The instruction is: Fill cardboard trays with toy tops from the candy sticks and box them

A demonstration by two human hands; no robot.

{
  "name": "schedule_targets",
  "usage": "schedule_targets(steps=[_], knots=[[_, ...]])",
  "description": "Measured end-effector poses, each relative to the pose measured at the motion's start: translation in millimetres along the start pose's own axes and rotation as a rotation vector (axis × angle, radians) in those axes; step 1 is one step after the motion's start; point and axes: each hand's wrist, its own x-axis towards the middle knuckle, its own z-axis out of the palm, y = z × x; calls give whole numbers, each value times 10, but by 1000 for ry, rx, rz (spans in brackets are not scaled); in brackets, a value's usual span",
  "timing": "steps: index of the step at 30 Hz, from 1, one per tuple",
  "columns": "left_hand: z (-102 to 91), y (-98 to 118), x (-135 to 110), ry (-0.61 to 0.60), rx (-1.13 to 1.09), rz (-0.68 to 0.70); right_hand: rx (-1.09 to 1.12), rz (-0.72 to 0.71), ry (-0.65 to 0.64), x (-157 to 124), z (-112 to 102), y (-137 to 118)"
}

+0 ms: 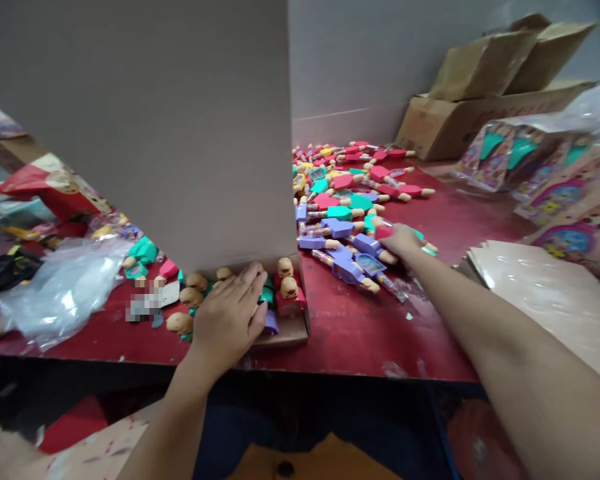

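Note:
My left hand (233,313) lies flat, fingers stretched out, on small toy figures packed in a shallow cardboard box (295,330) at the near edge of the red table (360,333). The box's tall grey lid (145,127) stands upright behind the hand. My right hand (401,241) reaches forward into a pile of red, green and purple toy figures (350,200), its fingers curled over a red and green one. Tan toy heads (286,277) show in the box beside my left hand.
A clear plastic bag (60,290) and loose toy parts lie at the left. Flat cardboard sheets (550,300) sit at the right, with printed toy packs (520,157) and brown cartons (485,93) behind them. A grey wall closes the back.

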Motion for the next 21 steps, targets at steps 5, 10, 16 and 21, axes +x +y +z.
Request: schedule_targets(steps=[5, 10, 16, 21], knots=[[-233, 224, -123, 270, -312, -60, 244, -31, 296, -338, -328, 131], [-115, 803, -235, 91, -1039, -105, 919, -439, 283, -1210, -418, 198], [134, 1080, -272, -801, -1541, -234, 1363, -694, -602, -2167, -137, 25], [241, 1046, -451, -488, -757, -377, 1446, -64, -511, -2485, -71, -401]])
